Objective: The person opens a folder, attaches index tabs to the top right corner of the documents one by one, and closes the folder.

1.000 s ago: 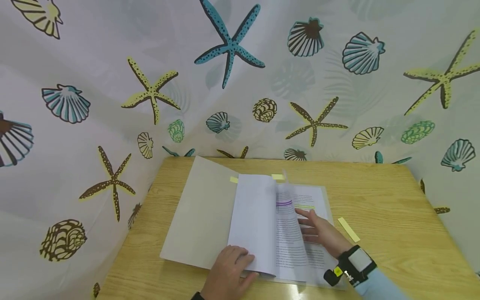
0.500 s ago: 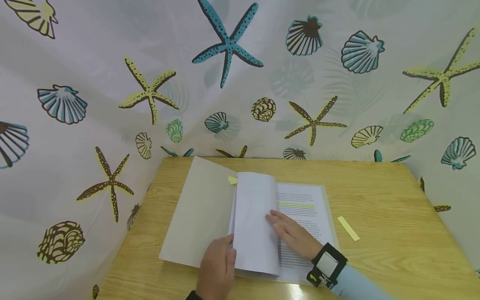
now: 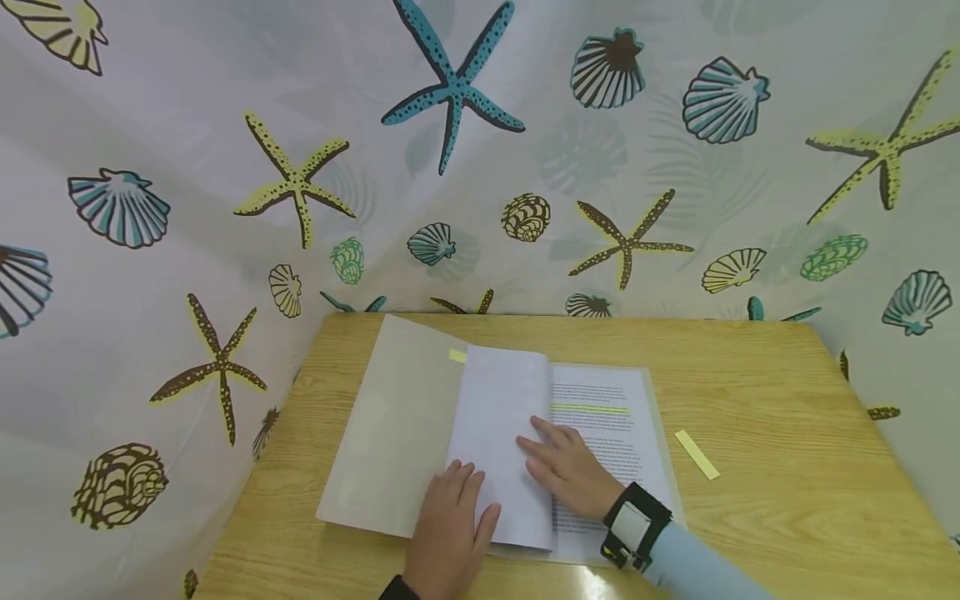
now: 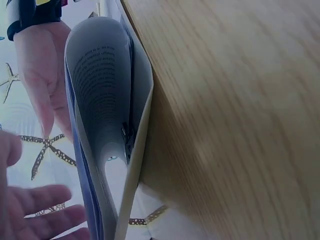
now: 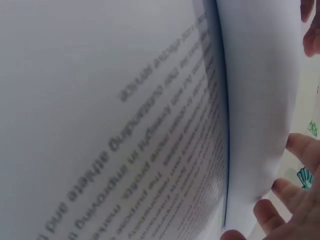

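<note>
The folder (image 3: 382,442) lies spread on the worktop (image 3: 787,417), its pale cover forming the left side. Inside the folder, folded-over pages (image 3: 495,383) show a plain white face and overlap the cover; seen from the left wrist, they bend in a rounded loop at the folder's near edge, with a dark fastener (image 4: 127,137) inside. On the folder's right side is a printed page (image 3: 600,433) with a yellow highlighted line (image 3: 590,409) across it. The sheets look light, thin and springy, likely to slide on one another and to crease if pinched hard; the cover seems stiffer. A good hold would be a loose sheet's outer edge or corner, with flat fingers steadying the fold. The left hand (image 3: 450,525), fingers extended, rests at the folder's near side, over the left edge of the folded-over pages. The right hand (image 3: 573,471), fingers spread, touches the same pages near their fold; neither hand grips anything. A yellow tab (image 3: 457,356) shows at the folder's upper part, beside the pages. A yellow strip (image 3: 697,454) lies right of the folder, and patterned cloth (image 3: 525,125) hangs behind it.
</note>
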